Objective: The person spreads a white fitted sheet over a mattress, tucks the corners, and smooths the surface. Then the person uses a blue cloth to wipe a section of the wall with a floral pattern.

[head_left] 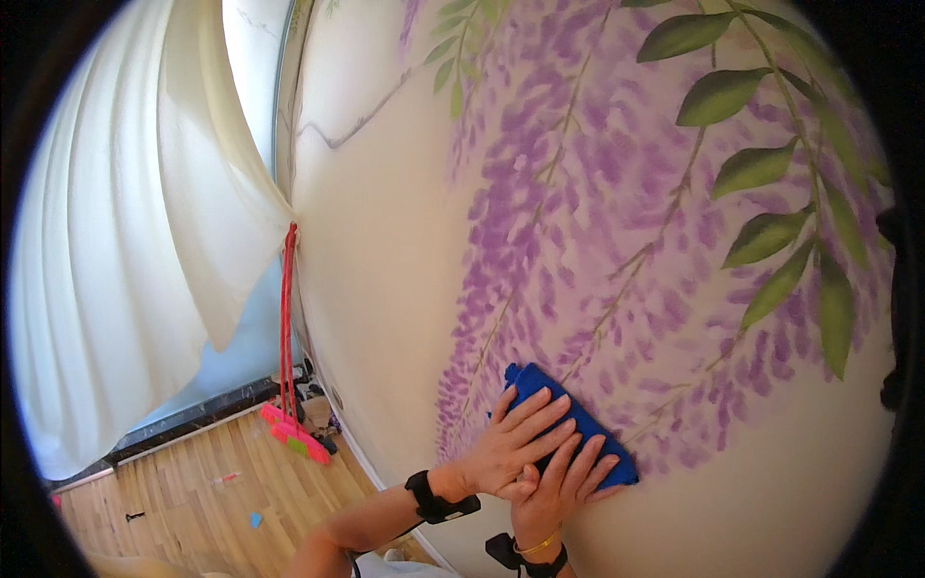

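Observation:
A folded blue cloth (571,404) lies flat against a wall painted with purple wisteria (506,188). With fingers spread, my left hand (517,448) presses on the cloth's left and middle part. My right hand (564,473) holds the lower right part against the wall, its fingers overlapping the cloth's lower edge. The two hands touch near the left thumb. Palms and fingers hide much of the cloth's lower side. Each wrist wears a black strap with a small device, and a gold bracelet (540,543) circles the right one.
Left of the wall, a white curtain (123,217) hangs before a window, gathered near the corner. Two red-handled brooms with pink heads (300,437) lean there beside a pile of odds and ends (316,412). Small scraps, one a blue piece (256,519), lie on the wood-plank floor (181,506).

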A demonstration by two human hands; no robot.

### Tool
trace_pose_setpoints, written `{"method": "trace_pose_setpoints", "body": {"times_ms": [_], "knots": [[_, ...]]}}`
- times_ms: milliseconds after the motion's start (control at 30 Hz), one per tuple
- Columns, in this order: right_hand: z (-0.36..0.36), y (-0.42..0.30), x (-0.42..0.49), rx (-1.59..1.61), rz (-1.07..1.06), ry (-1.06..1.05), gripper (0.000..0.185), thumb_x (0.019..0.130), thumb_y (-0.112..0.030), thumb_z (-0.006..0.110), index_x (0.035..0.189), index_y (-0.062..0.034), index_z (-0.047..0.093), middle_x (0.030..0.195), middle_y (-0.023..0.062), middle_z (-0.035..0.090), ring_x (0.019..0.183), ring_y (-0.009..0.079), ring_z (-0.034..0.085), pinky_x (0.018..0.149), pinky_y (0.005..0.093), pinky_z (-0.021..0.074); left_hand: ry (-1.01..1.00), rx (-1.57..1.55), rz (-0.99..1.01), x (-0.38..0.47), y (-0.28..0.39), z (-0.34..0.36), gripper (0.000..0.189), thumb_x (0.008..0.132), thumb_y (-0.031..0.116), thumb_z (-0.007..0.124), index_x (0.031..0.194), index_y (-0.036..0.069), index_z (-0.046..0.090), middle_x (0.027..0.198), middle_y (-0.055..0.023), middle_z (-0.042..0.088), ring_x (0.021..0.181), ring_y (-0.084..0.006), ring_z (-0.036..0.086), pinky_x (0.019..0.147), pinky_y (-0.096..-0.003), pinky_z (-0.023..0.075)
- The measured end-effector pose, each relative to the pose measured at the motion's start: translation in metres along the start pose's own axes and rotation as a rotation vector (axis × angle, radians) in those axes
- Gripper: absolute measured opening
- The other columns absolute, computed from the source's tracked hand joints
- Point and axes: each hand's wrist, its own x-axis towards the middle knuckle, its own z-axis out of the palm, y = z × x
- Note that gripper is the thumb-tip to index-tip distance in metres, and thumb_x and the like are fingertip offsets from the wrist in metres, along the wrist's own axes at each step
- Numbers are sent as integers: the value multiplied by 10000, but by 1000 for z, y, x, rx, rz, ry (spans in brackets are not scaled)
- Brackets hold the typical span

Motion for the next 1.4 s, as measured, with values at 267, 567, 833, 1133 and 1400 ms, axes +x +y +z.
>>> {"method": "trace_pose_setpoints", "body": {"times_ms": [267,567,833,1133,1400], "knots": [[10,-18,-10,-67,-163,-120,495,885,-409,270,1202,-60,422,1335,120,274,1272,329,108,948,573,-68,127,-11,-124,-29,-4,2,549,830,391,220,1245,70,382,1343,-149,251,1266,-302,161,1016,-439,-9],[21,-40,35,-46,18,-56,575,883,-458,212,1254,-39,345,1344,156,241,1264,349,130,975,546,-13,75,-44,-58,4,-43,-30,571,843,444,201,1240,85,398,1344,-150,247,1266,-290,167,1016,-437,18],[64,-98,5,-251,-159,-139,529,873,-445,289,1148,-27,462,1275,163,346,1260,362,107,934,603,-49,187,-50,-172,-68,-84,-33,460,838,294,266,1236,113,410,1345,-147,244,1265,-303,157,1015,-439,31],[110,-170,101,-54,151,122,543,886,-441,216,1264,-61,298,1357,152,186,1265,365,93,960,589,28,-89,-56,-10,2,-176,-125,493,854,386,258,1270,142,361,1361,-95,233,1273,-236,159,1018,-419,6],[158,-235,70,-105,117,60,538,881,-435,259,1280,-74,279,1364,164,157,1256,389,97,955,591,75,-112,-40,-2,-60,-225,-153,496,841,381,279,1268,143,364,1362,-109,224,1276,-249,140,1017,-427,-13]]}}
